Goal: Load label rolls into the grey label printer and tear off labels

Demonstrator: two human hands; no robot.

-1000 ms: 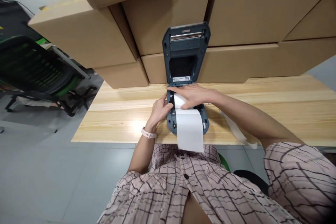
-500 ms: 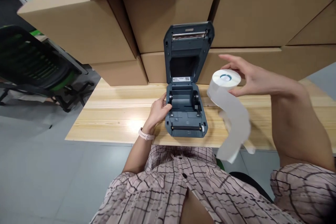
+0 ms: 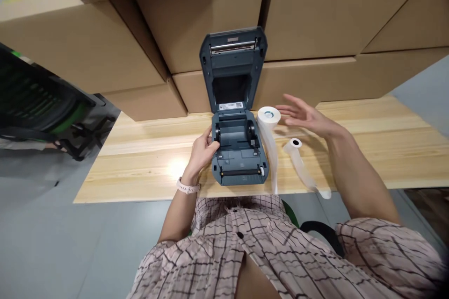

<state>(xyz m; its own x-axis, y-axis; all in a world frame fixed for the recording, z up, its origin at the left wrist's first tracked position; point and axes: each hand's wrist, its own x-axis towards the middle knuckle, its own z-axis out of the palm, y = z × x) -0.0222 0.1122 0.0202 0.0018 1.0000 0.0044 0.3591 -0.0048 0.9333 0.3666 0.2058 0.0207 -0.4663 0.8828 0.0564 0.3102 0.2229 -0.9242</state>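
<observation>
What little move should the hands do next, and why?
Perhaps the right hand should reach for the small paper roll: that hand is open, the label printer stands with its lid up and no roll in its bay, and the large paper roll, just taken out, sits beside it. The left hand holds the printer.

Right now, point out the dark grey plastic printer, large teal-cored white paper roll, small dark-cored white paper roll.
Dark grey printer [image 3: 240, 155], head view: base interior.
Large paper roll [image 3: 269, 121], head view: top face, below core.
Small paper roll [image 3: 292, 143], head view: top face, left.
</observation>
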